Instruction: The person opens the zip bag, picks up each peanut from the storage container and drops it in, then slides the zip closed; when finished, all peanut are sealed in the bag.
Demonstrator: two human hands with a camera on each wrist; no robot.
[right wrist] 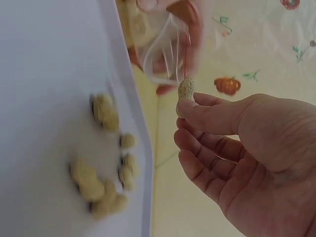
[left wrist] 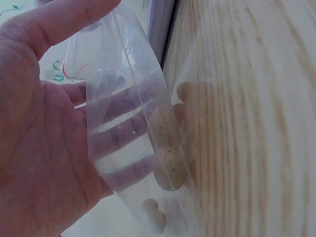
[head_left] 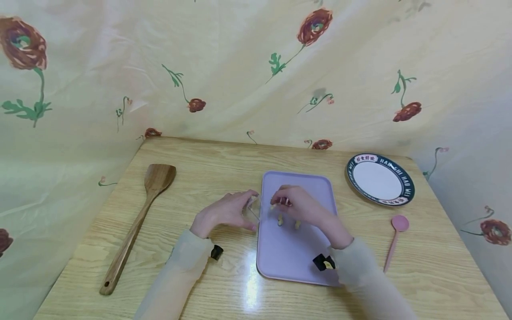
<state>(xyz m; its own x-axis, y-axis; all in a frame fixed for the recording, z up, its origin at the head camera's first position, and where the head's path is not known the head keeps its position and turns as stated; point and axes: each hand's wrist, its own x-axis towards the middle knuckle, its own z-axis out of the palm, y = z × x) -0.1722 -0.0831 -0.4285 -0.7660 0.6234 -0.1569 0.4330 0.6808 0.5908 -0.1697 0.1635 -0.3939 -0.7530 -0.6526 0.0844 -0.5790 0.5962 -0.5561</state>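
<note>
My left hand (head_left: 228,211) holds a clear plastic zip bag (head_left: 252,211) at the tray's left edge, thumb on one side and fingers on the other. Through the film in the left wrist view, peanuts (left wrist: 168,158) show low in the bag, close to the wood. Between thumb and fingertips, my right hand (head_left: 304,206) pinches a single peanut (right wrist: 186,90) in its shell, near the bag's mouth. Below that hand lies a lilac tray (head_left: 296,262), where several more peanuts (right wrist: 88,181) are scattered, partly covered by the hand in the head view.
To the left lies a long wooden spatula (head_left: 150,195). A round plate (head_left: 378,180) with a dark lettered rim stands at the back right, and a pink spoon (head_left: 400,223) lies in front of it. Flowered cloth (head_left: 240,66) hangs behind the wooden table (head_left: 216,160).
</note>
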